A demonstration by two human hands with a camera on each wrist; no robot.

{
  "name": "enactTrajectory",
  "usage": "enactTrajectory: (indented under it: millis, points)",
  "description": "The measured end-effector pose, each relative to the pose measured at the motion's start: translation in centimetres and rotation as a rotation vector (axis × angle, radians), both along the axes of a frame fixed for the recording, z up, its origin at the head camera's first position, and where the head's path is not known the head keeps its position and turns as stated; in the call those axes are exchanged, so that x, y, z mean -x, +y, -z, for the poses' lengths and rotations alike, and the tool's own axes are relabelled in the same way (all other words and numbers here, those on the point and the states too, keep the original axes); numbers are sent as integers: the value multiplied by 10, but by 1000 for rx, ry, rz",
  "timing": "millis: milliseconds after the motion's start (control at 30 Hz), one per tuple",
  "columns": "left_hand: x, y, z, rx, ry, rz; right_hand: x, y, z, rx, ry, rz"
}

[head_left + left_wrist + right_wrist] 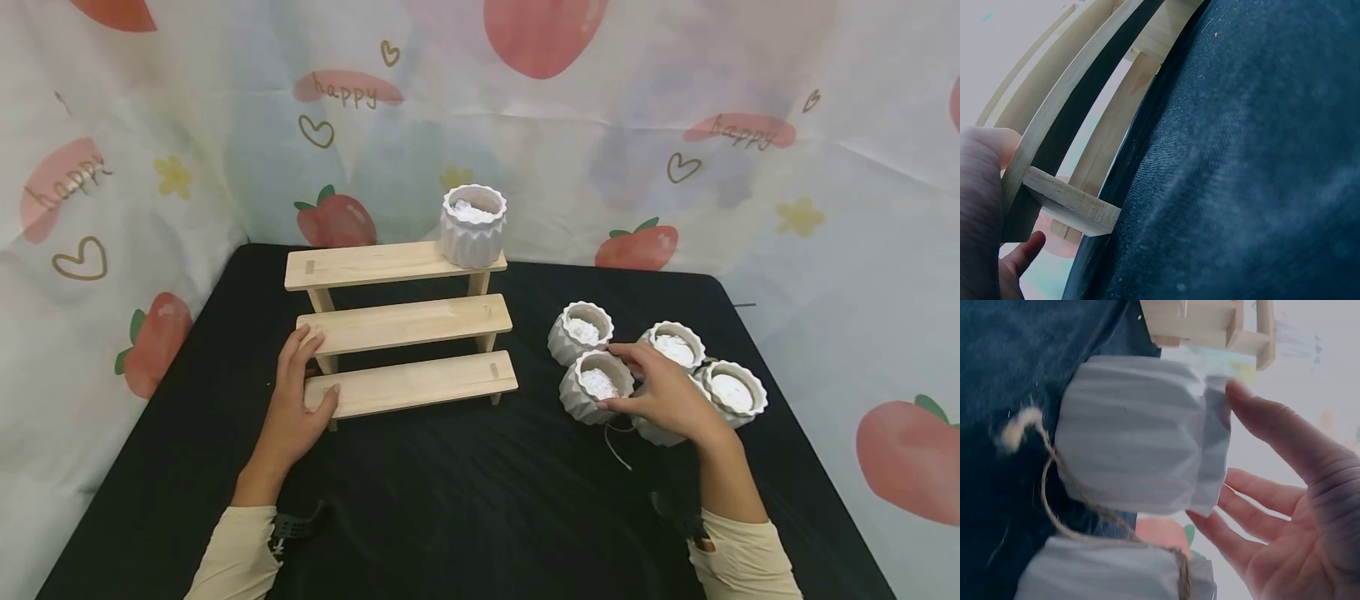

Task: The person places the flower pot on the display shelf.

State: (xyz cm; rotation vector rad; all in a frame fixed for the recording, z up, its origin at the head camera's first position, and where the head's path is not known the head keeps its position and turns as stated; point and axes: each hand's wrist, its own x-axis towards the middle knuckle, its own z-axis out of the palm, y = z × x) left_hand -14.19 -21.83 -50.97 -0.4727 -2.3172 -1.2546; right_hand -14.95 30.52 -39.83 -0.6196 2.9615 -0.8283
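A three-tier light wooden stand (420, 382) is on the table. My left hand (296, 408) holds its left end, with the thumb at the bottom tier and the fingers by the middle one. In the left wrist view the thumb lies over a plank (1054, 119) and a fingertip shows beyond it. At the right, my right hand (671, 396) grips the rim of a fluted white pot (1135, 434) between thumb and fingers. White filling lies inside that pot. Another white pot (472, 237) stands on the top tier's right end.
Several similar pots cluster around my right hand: one behind the gripped pot (562, 343), others to the right (735, 402). Twine (1047, 487) trails between two pots. Black cloth (465, 500) covers the table; a printed curtain (540, 167) hangs behind.
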Motion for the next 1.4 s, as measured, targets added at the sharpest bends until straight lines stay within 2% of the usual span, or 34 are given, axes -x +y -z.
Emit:
enactTrajectory:
  millis: [133, 333, 633, 900, 1067, 1167, 1267, 1400]
  points:
    - [0, -1, 0, -2, -1, -2, -1, 4, -1, -25, -13, -5]
    - [1, -1, 0, -9, -2, 3, 1, 5, 8, -49, -4, -11]
    - [0, 1, 0, -2, -12, -1, -5, -7, 16, 13, -8, 94]
    - [0, 1, 0, -8, -12, -1, -6, -23, 36, 249, -38, 192]
    - [-1, 0, -1, -13, -23, 1, -8, -31, 45, 475, -153, 248]
    - [-1, 0, -2, -8, -24, -2, -8, -34, 55, 580, -216, 293]
    - [-1, 0, -3, -11, -23, -4, -9, -37, 62, 620, -241, 342]
    - [-1, 2, -1, -16, -26, -4, -12, -38, 65, 636, -221, 384]
